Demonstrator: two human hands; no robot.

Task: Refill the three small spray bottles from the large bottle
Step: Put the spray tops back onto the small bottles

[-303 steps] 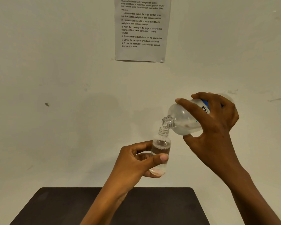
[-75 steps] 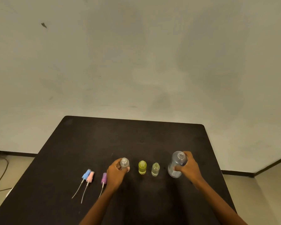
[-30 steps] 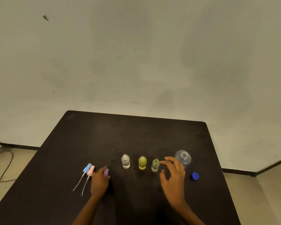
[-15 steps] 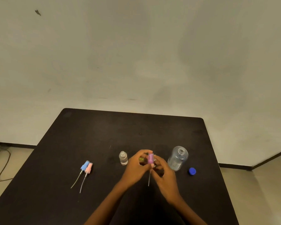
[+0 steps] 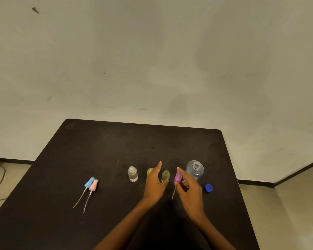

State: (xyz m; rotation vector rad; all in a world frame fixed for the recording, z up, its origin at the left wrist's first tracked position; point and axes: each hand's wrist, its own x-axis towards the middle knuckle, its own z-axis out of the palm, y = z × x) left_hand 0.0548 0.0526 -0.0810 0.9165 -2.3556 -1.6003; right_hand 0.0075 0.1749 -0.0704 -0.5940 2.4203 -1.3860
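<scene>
While uncapped, three small bottles (image 5: 132, 175), three sprayers (image 5: 94, 184)

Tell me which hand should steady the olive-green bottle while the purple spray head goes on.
Left. The left hand is open and empty, its thumb close beside the olive-green bottle. The right hand pinches the purple spray head and is probably best kept for fitting it.

Black desk (image 5: 98, 150); blue cap (image 5: 208, 187); purple spray head (image 5: 177, 177), pink spray head (image 5: 94, 184), blue spray head (image 5: 89, 182); yellow bottle (image 5: 149, 171), green bottle (image 5: 165, 175).
</scene>
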